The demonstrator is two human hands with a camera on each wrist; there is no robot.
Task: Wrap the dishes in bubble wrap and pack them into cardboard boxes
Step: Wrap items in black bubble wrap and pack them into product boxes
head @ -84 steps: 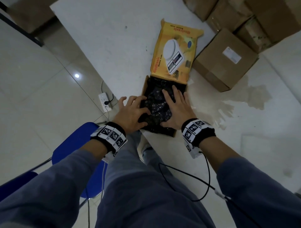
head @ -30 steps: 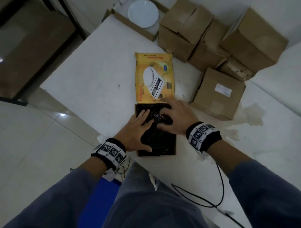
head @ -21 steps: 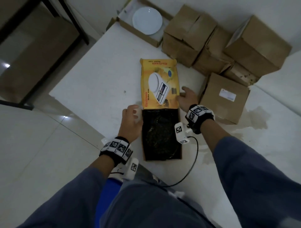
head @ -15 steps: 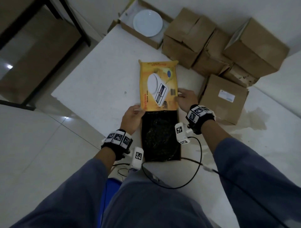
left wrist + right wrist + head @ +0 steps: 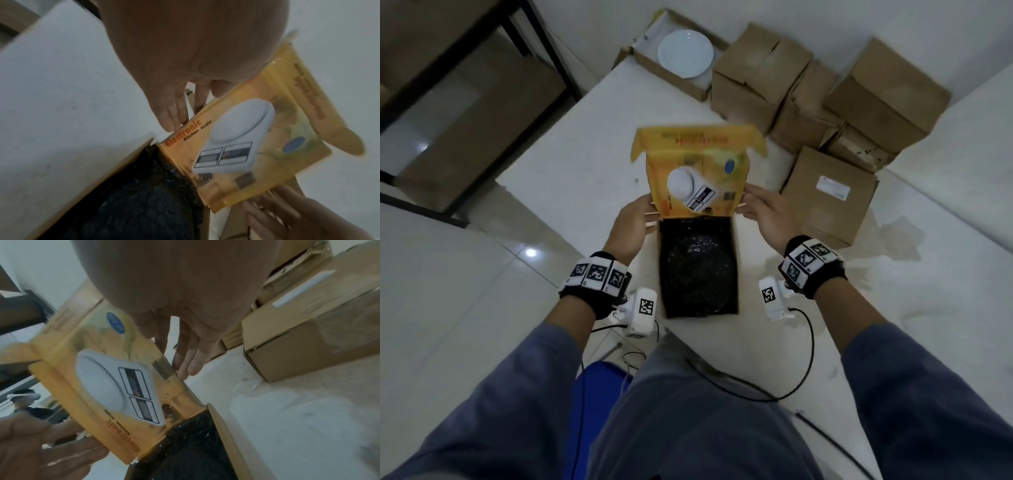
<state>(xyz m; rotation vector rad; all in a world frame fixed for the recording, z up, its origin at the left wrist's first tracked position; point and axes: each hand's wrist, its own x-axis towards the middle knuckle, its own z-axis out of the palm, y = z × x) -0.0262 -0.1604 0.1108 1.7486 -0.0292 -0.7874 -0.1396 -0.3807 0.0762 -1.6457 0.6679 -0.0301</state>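
Bare table (image 5: 571,171) lies open left of the yellow box (image 5: 697,263). Its raised lid (image 5: 697,178) blocks the way forward over the opening. Closed cardboard boxes (image 5: 828,195) crowd the right and far side.

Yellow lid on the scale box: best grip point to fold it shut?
Probably the two long side edges of the yellow lid, one hand per side: left hand from the left, right hand from the right. The lid stands raised on its hinge above the black-wrapped dish, so its side edges are free.
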